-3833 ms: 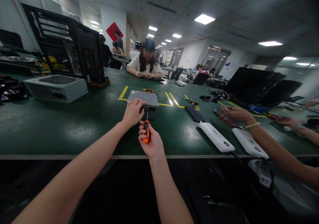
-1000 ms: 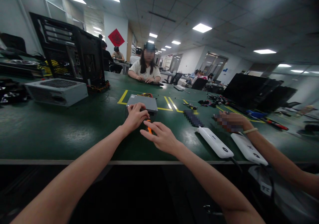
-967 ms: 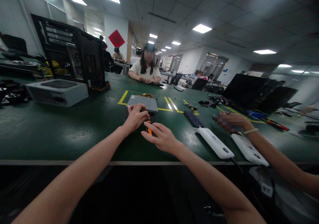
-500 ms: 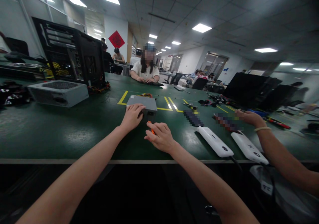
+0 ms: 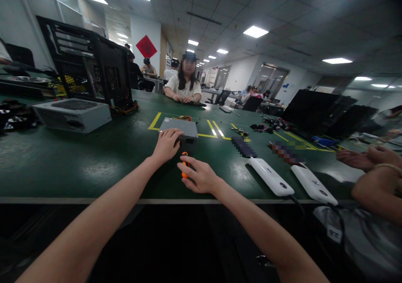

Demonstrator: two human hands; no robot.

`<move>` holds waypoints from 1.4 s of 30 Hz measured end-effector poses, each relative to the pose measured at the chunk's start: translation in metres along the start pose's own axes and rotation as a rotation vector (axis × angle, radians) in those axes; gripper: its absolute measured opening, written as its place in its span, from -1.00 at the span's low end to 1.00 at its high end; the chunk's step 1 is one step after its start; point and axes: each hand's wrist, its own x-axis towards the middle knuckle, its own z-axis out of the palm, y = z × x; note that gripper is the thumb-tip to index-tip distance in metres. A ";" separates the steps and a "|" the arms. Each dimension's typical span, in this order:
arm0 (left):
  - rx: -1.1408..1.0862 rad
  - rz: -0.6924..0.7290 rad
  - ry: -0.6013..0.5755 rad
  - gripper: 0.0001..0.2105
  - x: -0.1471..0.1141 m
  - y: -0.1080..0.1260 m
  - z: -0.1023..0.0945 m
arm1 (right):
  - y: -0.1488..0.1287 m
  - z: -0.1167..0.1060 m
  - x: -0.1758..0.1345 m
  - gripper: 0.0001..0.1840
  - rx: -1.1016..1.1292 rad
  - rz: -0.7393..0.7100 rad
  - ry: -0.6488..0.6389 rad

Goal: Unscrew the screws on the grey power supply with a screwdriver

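A grey computer power supply point(image 5: 186, 127) lies on the green table in front of me, a bundle of coloured wires at its far edge. My left hand point(image 5: 166, 145) grips its near left corner, fingers over the top. My right hand point(image 5: 201, 176) holds a screwdriver point(image 5: 184, 172) with an orange and black handle between thumb and fingers. The handle stands roughly upright, close to the power supply's near face. Whether its tip sits in a screw is too small to tell.
A second power supply point(image 5: 73, 114) and an open black computer case point(image 5: 91, 65) stand at left. Two white power banks point(image 5: 271, 177) lie at right, near a co-worker's hands point(image 5: 367, 157). Another person point(image 5: 184, 84) sits across the green table point(image 5: 119, 161). Dark monitors point(image 5: 314, 109) stand at far right.
My right hand has shifted slightly left, its fingers opening wider around the screwdriver, whose handle is now more upright. My left hand stays on the power supply. The co-worker's arm at right has drawn back.
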 end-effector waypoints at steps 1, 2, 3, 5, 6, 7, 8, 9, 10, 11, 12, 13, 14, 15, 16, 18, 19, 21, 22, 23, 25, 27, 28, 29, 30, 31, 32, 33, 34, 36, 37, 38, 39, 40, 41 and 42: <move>0.001 0.000 -0.002 -0.65 0.000 0.000 0.000 | -0.001 -0.001 0.000 -0.60 -0.006 -0.006 -0.008; 0.003 0.001 -0.003 -0.65 0.000 0.000 0.000 | -0.001 -0.001 0.001 -0.60 -0.020 -0.015 -0.010; 0.005 0.002 -0.002 -0.65 0.000 0.000 0.000 | -0.001 -0.001 0.001 -0.60 -0.038 -0.024 -0.007; 0.013 0.004 0.000 -0.66 0.000 0.000 0.000 | -0.001 0.001 0.002 -0.64 -0.069 -0.041 0.018; 0.016 0.006 0.001 -0.66 0.000 0.000 0.000 | -0.001 0.003 0.001 -0.66 -0.078 -0.049 0.038; 0.020 0.007 0.003 -0.66 -0.001 0.000 0.000 | 0.000 0.004 0.001 -0.68 -0.080 -0.054 0.062; 0.023 0.010 0.004 -0.66 -0.001 0.000 -0.001 | 0.000 0.006 0.000 -0.70 -0.074 -0.053 0.085; 0.025 0.012 0.004 -0.66 -0.001 0.001 -0.001 | 0.000 0.008 -0.001 -0.72 -0.059 -0.043 0.110; 0.026 0.012 0.003 -0.66 -0.001 0.001 -0.001 | 0.001 0.010 -0.002 -0.72 -0.037 -0.025 0.134; 0.026 0.010 0.003 -0.66 -0.001 0.001 -0.001 | 0.001 0.011 -0.003 -0.70 -0.010 -0.002 0.153; 0.025 0.007 0.002 -0.66 -0.001 0.001 -0.001 | 0.001 0.011 -0.004 -0.67 0.020 0.020 0.163; 0.023 0.004 0.002 -0.67 -0.001 0.001 -0.001 | 0.001 0.010 -0.004 -0.63 0.049 0.039 0.163; 0.021 0.002 0.002 -0.67 -0.001 0.001 -0.001 | 0.001 0.008 -0.004 -0.59 0.074 0.052 0.151; 0.018 0.000 0.003 -0.67 -0.001 0.001 -0.001 | 0.001 0.006 -0.004 -0.57 0.091 0.060 0.128; 0.016 -0.001 0.003 -0.66 -0.001 0.001 -0.001 | 0.001 0.004 -0.003 -0.56 0.097 0.061 0.095; 0.010 -0.004 0.001 -0.66 0.000 0.001 -0.001 | 0.000 0.000 -0.001 -0.55 0.077 0.051 0.033; 0.009 -0.005 -0.001 -0.65 0.000 0.001 -0.001 | 0.000 -0.001 0.000 -0.55 0.055 0.038 0.018; 0.008 -0.005 -0.002 -0.65 0.000 0.001 -0.001 | -0.001 -0.001 0.000 -0.58 0.026 0.009 0.021; 0.008 -0.002 -0.002 -0.66 0.000 0.001 -0.001 | -0.002 0.000 0.000 -0.60 0.030 0.002 0.033; 0.008 -0.001 0.000 -0.66 0.000 0.001 -0.001 | -0.002 0.002 0.000 -0.62 0.048 0.004 0.044; 0.008 -0.001 0.001 -0.66 0.000 0.001 -0.001 | -0.001 0.006 -0.002 -0.66 0.112 0.042 0.065; 0.006 -0.003 0.003 -0.65 0.000 0.001 -0.001 | 0.000 0.009 -0.004 -0.62 0.180 0.102 0.089; 0.006 -0.003 0.004 -0.65 0.000 0.002 -0.001 | 0.000 0.008 -0.005 -0.59 0.208 0.120 0.097; 0.005 -0.001 0.005 -0.65 0.000 0.002 -0.001 | 0.000 0.007 -0.005 -0.55 0.226 0.127 0.094; 0.005 0.001 0.006 -0.65 0.000 0.001 -0.001 | 0.001 0.005 -0.005 -0.53 0.231 0.123 0.077; 0.005 0.004 0.009 -0.66 0.000 0.001 -0.001 | 0.001 0.002 -0.004 -0.51 0.222 0.113 0.048; 0.005 0.006 0.010 -0.66 0.000 0.001 0.000 | 0.000 0.000 -0.003 -0.51 0.201 0.101 0.017; 0.006 0.008 0.013 -0.66 0.000 0.001 0.000 | 0.000 -0.002 -0.003 -0.52 0.171 0.091 -0.007; 0.007 0.010 0.015 -0.66 0.000 0.001 0.000 | 0.000 -0.003 -0.002 -0.54 0.141 0.082 -0.017; 0.009 0.008 0.016 -0.66 -0.001 0.001 0.000 | 0.000 -0.001 -0.003 -0.58 0.101 0.067 0.013; 0.010 0.006 0.014 -0.66 -0.001 0.001 0.000 | 0.000 0.002 -0.003 -0.60 0.098 0.064 0.039; 0.010 0.003 0.011 -0.66 -0.001 0.001 0.000 | 0.000 0.004 -0.005 -0.62 0.107 0.069 0.062; 0.009 -0.001 0.008 -0.66 -0.001 0.001 0.000 | 0.001 0.007 -0.006 -0.63 0.127 0.083 0.081; 0.007 -0.005 0.006 -0.65 -0.001 0.001 0.000 | 0.001 0.009 -0.007 -0.61 0.154 0.103 0.095; 0.004 -0.008 0.005 -0.65 -0.001 0.001 0.000 | 0.001 0.010 -0.007 -0.58 0.184 0.121 0.100; 0.000 -0.009 0.004 -0.64 0.000 0.001 0.000 | 0.001 0.010 -0.007 -0.55 0.211 0.134 0.096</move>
